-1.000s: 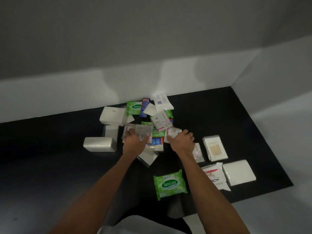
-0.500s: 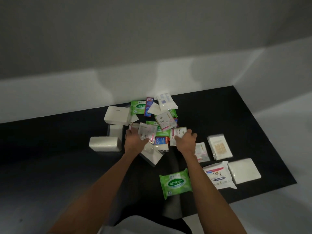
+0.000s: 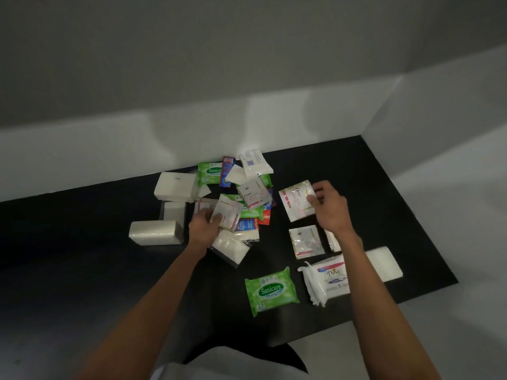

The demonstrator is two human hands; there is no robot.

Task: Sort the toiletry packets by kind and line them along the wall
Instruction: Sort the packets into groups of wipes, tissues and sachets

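A black mat (image 3: 370, 174) runs up to a white back wall (image 3: 109, 149) and meets a white side wall (image 3: 439, 111) at the far right corner. Its right edge slants down toward the person, and a flat white tissue pack (image 3: 384, 263) lies close to that edge. Bare black surface shows along the back wall from the pile to the corner, and again across the near left. The pile of packets (image 3: 247, 193) sits mid-mat with its far end touching the back wall, where a green wipes pack (image 3: 210, 172) and a white pack (image 3: 255, 163) lie. Three white tissue blocks (image 3: 175, 186) stand just left of the pile. The right hand (image 3: 330, 208) is out to the right of the pile, pinching a Dove sachet (image 3: 295, 201) by its right corner between thumb and fingers. The sachet spreads leftward from the hand into the gap between hand and pile; whether it is off the mat cannot be told. The left hand (image 3: 203, 226) is at the pile's near left side, fingers curled on a crumpled sachet (image 3: 229, 213) that lies just right of its thumb, on top of other packets. Below the right hand, another sachet (image 3: 306, 241) lies flat. A Dove wipes pack (image 3: 326, 281) and a second green wipes pack (image 3: 270, 290) lie side by side near the front edge.
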